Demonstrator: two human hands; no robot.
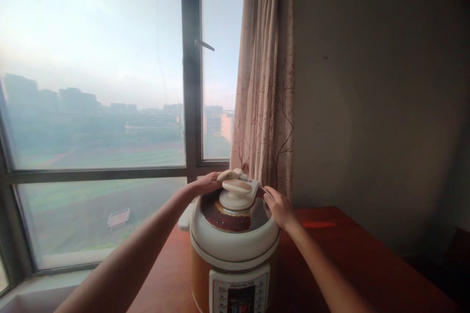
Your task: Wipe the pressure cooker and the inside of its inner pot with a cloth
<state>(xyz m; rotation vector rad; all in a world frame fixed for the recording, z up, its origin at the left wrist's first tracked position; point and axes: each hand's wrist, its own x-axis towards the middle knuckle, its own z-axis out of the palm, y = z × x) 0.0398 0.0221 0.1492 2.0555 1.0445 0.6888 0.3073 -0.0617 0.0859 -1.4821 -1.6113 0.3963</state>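
An electric pressure cooker stands upright, with a white rim and a brown-gold body. Its lid is shiny and dark, and a white knob handle rises from the middle. My left hand reaches over the lid's far left side. The fingers meet a pale, cloth-like thing behind the knob; their tips are hidden. On the right side of the lid, my right hand has its fingers closed, pinching a thin, greyish thing too small to name.
Under the cooker is a reddish-brown table. A large window fills the left, with a handle on its frame. Behind the cooker hangs a beige curtain, and a plain wall lies to the right.
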